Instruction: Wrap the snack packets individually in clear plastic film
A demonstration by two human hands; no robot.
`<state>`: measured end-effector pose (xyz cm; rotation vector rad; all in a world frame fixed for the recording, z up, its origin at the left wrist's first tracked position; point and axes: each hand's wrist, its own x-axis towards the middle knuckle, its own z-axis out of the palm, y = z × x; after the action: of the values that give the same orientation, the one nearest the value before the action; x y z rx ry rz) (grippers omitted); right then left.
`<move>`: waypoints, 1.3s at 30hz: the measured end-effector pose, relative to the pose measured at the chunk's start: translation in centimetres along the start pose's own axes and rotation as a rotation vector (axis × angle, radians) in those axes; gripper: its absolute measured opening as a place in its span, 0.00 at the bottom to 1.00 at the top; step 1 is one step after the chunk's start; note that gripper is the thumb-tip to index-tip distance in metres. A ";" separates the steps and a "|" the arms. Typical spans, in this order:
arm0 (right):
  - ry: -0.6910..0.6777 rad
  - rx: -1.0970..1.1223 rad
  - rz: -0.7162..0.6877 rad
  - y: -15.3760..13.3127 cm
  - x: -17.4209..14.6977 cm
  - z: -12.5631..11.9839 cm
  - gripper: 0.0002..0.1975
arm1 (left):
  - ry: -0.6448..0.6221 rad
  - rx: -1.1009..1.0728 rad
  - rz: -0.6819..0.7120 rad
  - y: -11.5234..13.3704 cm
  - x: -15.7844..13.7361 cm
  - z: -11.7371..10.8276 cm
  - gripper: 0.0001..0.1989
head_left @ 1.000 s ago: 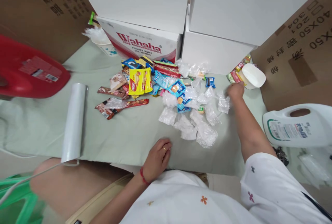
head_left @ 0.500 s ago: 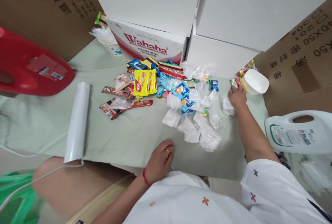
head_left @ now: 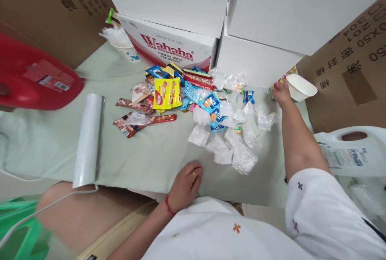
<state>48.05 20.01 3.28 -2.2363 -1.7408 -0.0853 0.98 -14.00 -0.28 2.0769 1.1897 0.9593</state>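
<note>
My left hand [head_left: 186, 183] rests at the table's front edge, fingers curled in, with nothing visible in them. My right hand [head_left: 282, 93] reaches to the far right of the table, beside a white plastic bowl [head_left: 301, 87]. Its fingers are bent and pressed in among small red and green snack packets [head_left: 282, 79]; what they grip is hidden. A pile of wrapped snacks, with yellow packets [head_left: 167, 93] and blue packets [head_left: 216, 116], lies mid-table. Crumpled clear plastic wrappers [head_left: 244, 155] lie in front and to the right of it.
White boxes [head_left: 256, 57] and a Wahaba carton [head_left: 169, 47] stand at the back. A paper cup [head_left: 128, 53] holds plastic. A roll of film [head_left: 88, 141] and a red jug [head_left: 45, 75] are left; a white detergent jug [head_left: 356, 151] is right. Brown cartons [head_left: 362, 87] flank the table.
My right hand has moved farther away and slightly right, deeper among the packets by the bowl. The nearby clear wrapper has spread out to the right. My left hand stays put.
</note>
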 end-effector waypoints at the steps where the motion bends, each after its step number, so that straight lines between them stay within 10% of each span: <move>1: 0.035 0.036 0.019 -0.3 -1.2 -0.9 0.27 | 0.001 -0.005 0.002 0.0 0.0 0.0 0.12; 7: -0.004 0.260 -0.174 -5.3 -10.9 -5.2 0.19 | -0.017 -0.017 -0.019 -0.1 -0.3 0.2 0.12; 13: -0.328 -0.058 -0.525 -9.7 -12.9 -5.3 0.19 | 0.006 -0.051 -0.017 0.0 -0.4 0.3 0.12; 16: -0.228 -0.046 -0.349 -10.0 -13.2 -6.0 0.12 | 0.068 -0.131 -0.075 0.1 -0.6 -0.1 0.12; 20: 0.124 0.488 -0.028 -11.3 -18.4 -8.3 0.16 | 0.184 -0.306 -0.222 1.0 -0.2 -1.1 0.11; 25: -0.381 1.065 0.085 -18.2 -30.6 -8.6 0.12 | 0.147 -0.778 -0.475 2.8 1.9 -1.3 0.19; 28: -0.465 1.147 0.019 -21.5 -35.1 -7.5 0.11 | 0.142 -0.928 -0.569 2.8 2.7 -1.1 0.23; 34: -0.602 1.453 0.402 -20.9 -36.5 -6.5 0.20 | 0.321 -0.998 -0.735 1.6 1.9 -1.8 0.24; 39: -0.539 1.420 0.276 -20.6 -37.1 -6.9 0.28 | 0.357 -0.962 -0.687 2.2 1.1 -2.0 0.22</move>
<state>19.66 -12.17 5.42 -1.3350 -0.9674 1.4163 0.85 -13.84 2.85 0.6977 1.1418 1.2239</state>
